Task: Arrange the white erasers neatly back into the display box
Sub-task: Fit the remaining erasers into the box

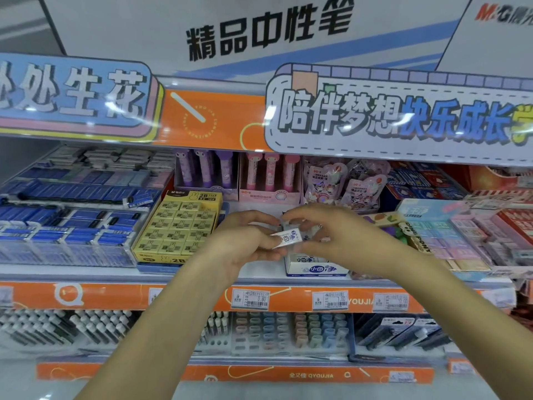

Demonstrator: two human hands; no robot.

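Store shelf [288, 280] w/ display box [315, 268], eraser [287, 239] in both hands.

The scene is brightly and evenly lit, with no hard shadows; only the recess under the sign board [213, 119] looks dimmer. Soft glare streaks the glossy blue banner [72, 93] and the pale one [403, 116]. Wide-angle distortion bends the shelf edge [115, 295] and tilts the signs near the corners. The whole picture is slightly soft, with blur heaviest on the blue boxes [66, 220] at left and the far right goods.
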